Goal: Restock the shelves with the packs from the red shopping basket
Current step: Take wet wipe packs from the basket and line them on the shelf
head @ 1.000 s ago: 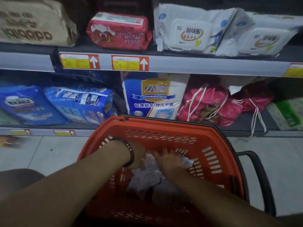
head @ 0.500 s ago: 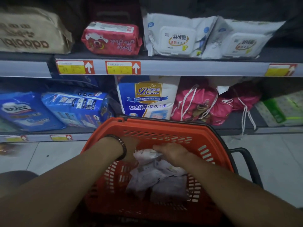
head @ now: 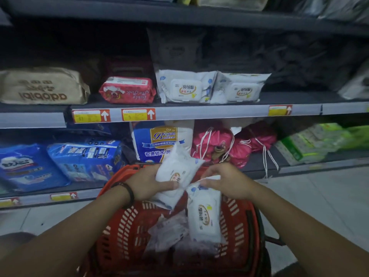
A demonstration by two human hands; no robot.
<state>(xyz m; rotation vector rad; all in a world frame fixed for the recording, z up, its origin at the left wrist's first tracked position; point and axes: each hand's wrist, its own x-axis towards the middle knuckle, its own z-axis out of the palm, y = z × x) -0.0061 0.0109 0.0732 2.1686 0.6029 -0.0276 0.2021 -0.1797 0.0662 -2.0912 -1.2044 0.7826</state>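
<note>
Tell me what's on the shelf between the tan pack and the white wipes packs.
One red pack with upside-down lettering, seen in the head view.

**Stocked shop shelves in front of you, dimly lit**

The middle shelf [head: 219, 111] holds, from your left, a tan pack [head: 42, 86], a red pack [head: 127, 90] and two white wipe packs [head: 185, 86] touching side by side. The lower shelf [head: 259, 160] holds two blue packs [head: 85, 158], an upright blue-and-white pack [head: 157, 140], pink drawstring bags [head: 225, 144] and green packs [head: 307, 144]. Yellow price tags [head: 137, 114] line both shelf edges. Below is a pale tiled floor [head: 319, 196].
</note>
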